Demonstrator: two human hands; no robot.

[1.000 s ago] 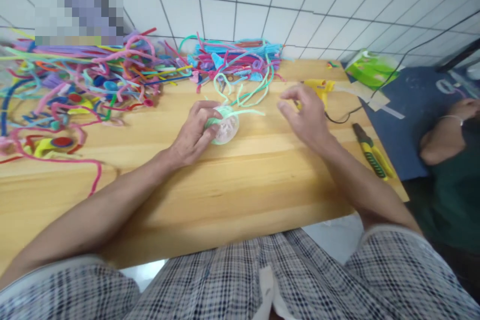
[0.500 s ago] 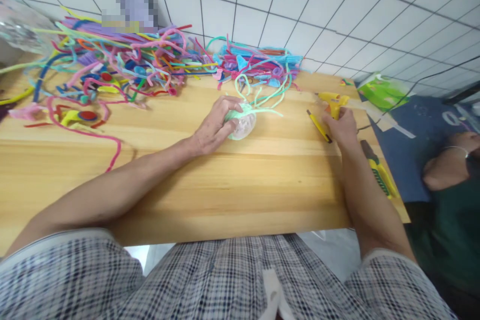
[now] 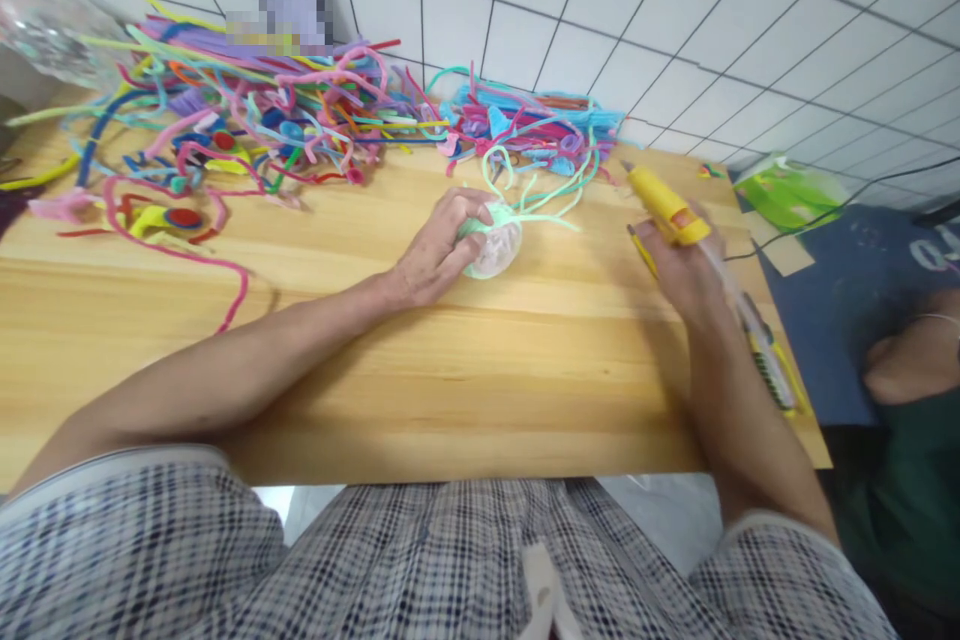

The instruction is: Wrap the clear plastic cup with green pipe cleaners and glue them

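Note:
My left hand (image 3: 444, 245) is closed on a clear round ball (image 3: 501, 250) with mint-green pipe cleaners (image 3: 555, 205) fixed to its top, their ends curling toward the back of the table. The ball sits low over the wood, and whether it touches cannot be made out. My right hand (image 3: 686, 270) is wrapped around a yellow hot glue gun (image 3: 664, 200) whose nozzle points up and to the left. A clear glue stick (image 3: 731, 285) juts from its rear. Part of a yellow pen-like tool (image 3: 643, 252) shows beside the right fingers.
Tangled colourful pipe cleaners (image 3: 262, 120) cover the back left of the wooden table (image 3: 450, 390). Blue and pink bundles (image 3: 540, 125) lie against the tiled wall. Yellow-black pliers (image 3: 772, 370) rest near the right edge. Beyond it are a green packet (image 3: 787, 195) and another person's arm (image 3: 911, 355).
My right hand has lifted and turned the glue gun, bringing its glue stick into sight. My left hand keeps hold of the ball. The whole view has shifted slightly.

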